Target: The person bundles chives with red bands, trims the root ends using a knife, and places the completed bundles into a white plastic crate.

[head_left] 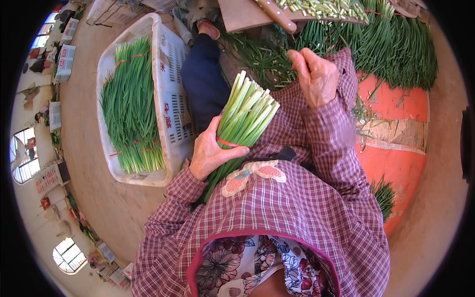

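Note:
My left hand [214, 150] is wrapped around a bundle of chives [245, 115] with pale, cut stalk ends pointing up and away from me. A red band [227, 142] circles the stalks beside my thumb; the green leaves run down under my hand towards my lap. To the right, apart from the bundle, my right hand [314, 76] is raised over my checked sleeve and lap. Its fingers are curled in, and nothing shows in them. Beyond it a knife's wooden handle [278, 15] lies at the edge of a board [245, 16] bearing chopped pale stalk pieces [323, 8].
A white plastic crate [161, 96] at left holds banded chives [130, 100]. Loose leaves [263, 59] lie on the floor below the board. A large pile of chives [397, 52] rests at upper right by an orange sheet [397, 167]. People and crates line the far left.

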{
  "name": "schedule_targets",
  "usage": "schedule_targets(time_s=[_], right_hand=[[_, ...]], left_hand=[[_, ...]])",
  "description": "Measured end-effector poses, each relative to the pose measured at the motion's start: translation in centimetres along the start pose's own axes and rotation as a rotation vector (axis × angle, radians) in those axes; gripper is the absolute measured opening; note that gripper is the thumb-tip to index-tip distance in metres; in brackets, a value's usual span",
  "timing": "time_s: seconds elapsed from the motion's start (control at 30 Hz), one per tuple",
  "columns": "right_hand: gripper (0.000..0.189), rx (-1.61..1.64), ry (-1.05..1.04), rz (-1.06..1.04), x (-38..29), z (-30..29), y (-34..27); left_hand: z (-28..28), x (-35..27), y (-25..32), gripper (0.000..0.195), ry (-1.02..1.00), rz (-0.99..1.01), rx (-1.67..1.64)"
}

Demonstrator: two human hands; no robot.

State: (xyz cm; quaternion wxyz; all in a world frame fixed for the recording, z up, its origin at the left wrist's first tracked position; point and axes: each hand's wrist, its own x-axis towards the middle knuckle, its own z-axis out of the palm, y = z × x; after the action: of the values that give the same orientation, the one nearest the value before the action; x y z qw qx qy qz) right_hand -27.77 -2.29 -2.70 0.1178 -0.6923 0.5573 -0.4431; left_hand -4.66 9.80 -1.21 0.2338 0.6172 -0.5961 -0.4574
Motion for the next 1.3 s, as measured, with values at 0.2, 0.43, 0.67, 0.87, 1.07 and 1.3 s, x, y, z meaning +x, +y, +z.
schedule_targets(time_s=[0.2,0.43,0.67,0.87,1.07,1.3], right_hand=[[0.032,0.089,-0.124,-0.110,2.5,1.5,-1.2],[0.045,-0.466,-0.390,0.050,11.5,6.5,2.7],[0.038,-0.140,-0.369,0.078,12.2,6.6,4.4],[0.029,0.177,-0.021,0.002,8.2,0.5,2.0],[0.033,0.067,-0.166,-0.001,4.4,-0.3,0.0],[0.033,-0.097,-0.252,0.029,5.0,1.9,2.0]], left_hand=[[-5.5,1.2,3.2,0.073,-0.088,0.019,-0.209],[-12.4,9.1,11.3,0.072,0.005,0.316,0.574],[-14.6,18.8,8.5,0.071,0.167,0.530,0.882],[-12.7,23.3,7.9,0.075,0.036,0.368,0.765],[-12.3,27.0,4.9,0.079,-0.077,0.319,0.639],[-11.7,28.4,7.4,0.094,-0.157,0.375,0.684]])
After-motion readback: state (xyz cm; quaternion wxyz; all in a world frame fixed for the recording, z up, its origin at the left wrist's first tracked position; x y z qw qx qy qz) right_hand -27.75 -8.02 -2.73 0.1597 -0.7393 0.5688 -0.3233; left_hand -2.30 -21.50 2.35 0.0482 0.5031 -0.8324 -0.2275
